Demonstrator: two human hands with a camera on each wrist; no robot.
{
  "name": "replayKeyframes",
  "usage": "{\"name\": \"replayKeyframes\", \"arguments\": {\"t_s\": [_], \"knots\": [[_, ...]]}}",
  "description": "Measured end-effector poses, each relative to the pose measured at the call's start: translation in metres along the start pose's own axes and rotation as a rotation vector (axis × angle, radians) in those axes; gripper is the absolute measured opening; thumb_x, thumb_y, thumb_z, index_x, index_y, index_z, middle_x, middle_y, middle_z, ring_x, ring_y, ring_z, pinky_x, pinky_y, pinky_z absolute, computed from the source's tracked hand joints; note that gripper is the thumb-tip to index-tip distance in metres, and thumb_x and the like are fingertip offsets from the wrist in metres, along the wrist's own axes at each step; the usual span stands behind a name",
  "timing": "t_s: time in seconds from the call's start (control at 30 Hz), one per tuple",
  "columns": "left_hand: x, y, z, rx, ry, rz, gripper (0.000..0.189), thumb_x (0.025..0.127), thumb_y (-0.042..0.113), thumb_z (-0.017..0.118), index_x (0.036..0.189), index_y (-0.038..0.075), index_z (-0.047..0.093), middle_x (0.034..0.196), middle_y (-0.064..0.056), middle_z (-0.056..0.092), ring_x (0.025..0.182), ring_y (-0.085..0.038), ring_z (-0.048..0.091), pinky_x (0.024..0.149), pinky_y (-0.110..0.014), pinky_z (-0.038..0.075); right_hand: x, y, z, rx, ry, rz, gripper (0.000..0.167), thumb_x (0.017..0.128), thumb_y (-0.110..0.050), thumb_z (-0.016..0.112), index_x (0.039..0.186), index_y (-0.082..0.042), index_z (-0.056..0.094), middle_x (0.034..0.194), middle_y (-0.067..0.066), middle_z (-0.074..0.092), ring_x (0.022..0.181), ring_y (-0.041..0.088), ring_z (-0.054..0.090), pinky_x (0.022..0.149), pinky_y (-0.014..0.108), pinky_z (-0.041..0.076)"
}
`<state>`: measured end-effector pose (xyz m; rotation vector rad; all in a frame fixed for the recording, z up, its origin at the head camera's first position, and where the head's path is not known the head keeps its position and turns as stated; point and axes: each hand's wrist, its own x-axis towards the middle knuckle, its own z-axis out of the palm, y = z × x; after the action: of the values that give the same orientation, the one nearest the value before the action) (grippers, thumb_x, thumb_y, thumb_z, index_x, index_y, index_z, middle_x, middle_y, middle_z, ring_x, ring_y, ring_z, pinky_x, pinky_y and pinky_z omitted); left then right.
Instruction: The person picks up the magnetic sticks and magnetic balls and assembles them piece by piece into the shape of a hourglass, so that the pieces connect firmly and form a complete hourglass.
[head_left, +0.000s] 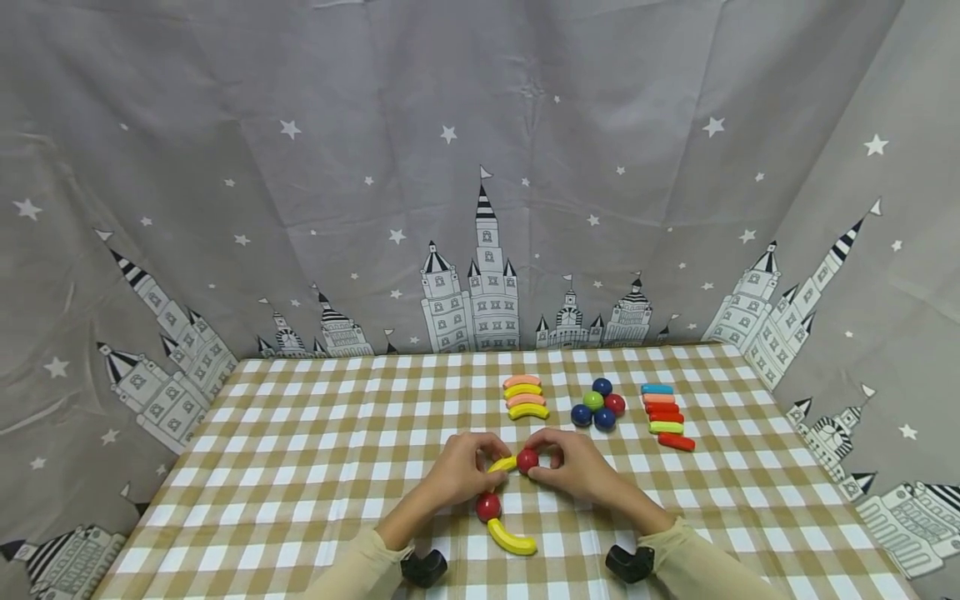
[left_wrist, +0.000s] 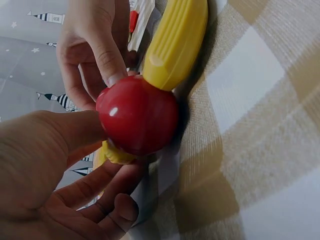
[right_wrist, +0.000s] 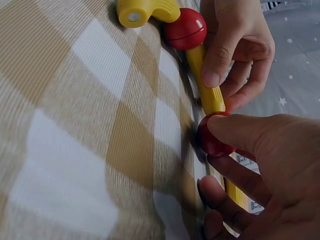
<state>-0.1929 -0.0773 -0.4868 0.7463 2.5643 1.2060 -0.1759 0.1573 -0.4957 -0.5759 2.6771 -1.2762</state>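
Observation:
My left hand (head_left: 459, 471) pinches a yellow curved magnetic stick (right_wrist: 204, 80) between thumb and fingers. With thumb and fingers, my right hand (head_left: 573, 465) holds a red ball (right_wrist: 215, 136) against that stick's far end. At the near end sits another red ball (left_wrist: 140, 115), close by my left thumb in the left wrist view. From it a second yellow curved stick (head_left: 513, 540) runs toward the front right, lying on the cloth. A round grey disc shows in its free end in the right wrist view. The pieces form one bent chain.
Beyond my hands lie pink and yellow curved sticks (head_left: 527, 398). Right of them is a cluster of blue, red and green balls (head_left: 604, 419), then a column of short blue, pink, red and green sticks (head_left: 664, 414). A checkered cloth (head_left: 300, 467) covers the table; a grey castle-print curtain (head_left: 337, 167) surrounds it.

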Motion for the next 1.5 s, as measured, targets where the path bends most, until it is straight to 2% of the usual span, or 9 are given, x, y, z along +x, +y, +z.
{"name": "replayKeyframes", "arguments": {"t_s": [0.2,0.4,0.5,0.6,0.73,0.87,1.03,1.27,1.5], "knots": [[-0.007,0.0,-0.004,0.02,0.018,0.03,0.015,0.085,0.008,0.083,0.097,0.011,0.074,0.087,0.003,0.07,0.066,-0.01,0.055,0.061,-0.023,0.047,0.004,-0.003,0.004,-0.025,-0.019,-0.016,0.029,0.087,-0.023,0.083,0.114,-0.019,0.073,0.105,-0.008,0.072,0.071,0.009,0.055,0.064,0.026,0.045],[-0.011,-0.001,-0.006,0.017,0.022,0.01,0.014,0.085,0.009,0.083,0.094,0.011,0.073,0.084,0.005,0.069,0.064,-0.007,0.054,0.06,-0.022,0.047,0.008,-0.005,0.007,-0.016,-0.053,-0.003,0.027,0.089,-0.024,0.082,0.115,-0.023,0.072,0.107,-0.01,0.071,0.074,0.01,0.055,0.067,0.027,0.045],[-0.013,-0.002,-0.007,0.019,0.033,0.003,0.014,0.085,0.009,0.083,0.093,0.012,0.072,0.083,0.005,0.068,0.063,-0.008,0.054,0.059,-0.022,0.046,0.009,-0.005,0.007,-0.008,-0.062,-0.013,0.029,0.089,-0.024,0.081,0.117,-0.022,0.072,0.108,-0.009,0.072,0.074,0.01,0.056,0.067,0.027,0.046],[-0.015,-0.003,-0.006,0.022,0.043,0.001,0.014,0.085,0.009,0.083,0.092,0.012,0.071,0.082,0.006,0.068,0.063,-0.007,0.054,0.058,-0.022,0.045,0.008,-0.004,0.005,0.046,-0.058,-0.018,0.035,0.089,-0.021,0.082,0.122,-0.017,0.07,0.11,-0.003,0.072,0.076,0.011,0.058,0.068,0.026,0.048],[-0.019,-0.006,-0.005,0.02,0.066,0.012,0.015,0.085,0.009,0.084,0.092,0.011,0.071,0.082,0.005,0.067,0.063,-0.006,0.053,0.057,-0.022,0.045,0.005,-0.002,0.0,0.105,-0.025,-0.007,0.045,0.089,-0.018,0.082,0.131,-0.012,0.065,0.113,0.005,0.072,0.076,0.013,0.061,0.068,0.025,0.051],[-0.024,-0.006,-0.006,0.017,0.098,0.025,0.016,0.084,0.008,0.084,0.092,0.009,0.07,0.083,0.002,0.067,0.063,-0.006,0.053,0.056,-0.021,0.045,0.003,0.001,-0.004,0.09,0.025,0.033,0.052,0.089,-0.017,0.081,0.138,-0.015,0.062,0.119,0.007,0.069,0.075,0.013,0.061,0.066,0.026,0.051],[-0.027,-0.006,-0.009,0.024,0.107,0.02,0.017,0.083,0.008,0.084,0.093,0.008,0.07,0.084,0.001,0.066,0.063,-0.008,0.054,0.056,-0.022,0.045,0.001,0.001,-0.005,0.066,0.096,0.077,0.054,0.088,-0.014,0.082,0.138,-0.016,0.061,0.127,0.01,0.066,0.073,0.014,0.06,0.066,0.026,0.051],[-0.027,-0.007,-0.009,0.026,0.113,0.044,0.028,0.082,0.007,0.085,0.105,0.005,0.069,0.083,-0.002,0.067,0.066,-0.011,0.057,0.059,-0.022,0.046,0.0,0.001,-0.005,0.058,0.168,0.044,0.058,0.087,-0.009,0.082,0.14,-0.014,0.058,0.134,0.014,0.059,0.072,0.011,0.062,0.066,0.024,0.053],[-0.019,-0.007,-0.006,0.096,0.109,0.041,0.035,0.083,0.021,0.087,0.112,0.011,0.072,0.091,0.001,0.07,0.066,-0.008,0.054,0.06,-0.023,0.044,0.004,0.001,-0.002,0.017,0.203,0.04,0.063,0.086,-0.01,0.083,0.144,-0.016,0.057,0.131,0.015,0.056,0.071,0.008,0.059,0.064,0.024,0.053]]}}
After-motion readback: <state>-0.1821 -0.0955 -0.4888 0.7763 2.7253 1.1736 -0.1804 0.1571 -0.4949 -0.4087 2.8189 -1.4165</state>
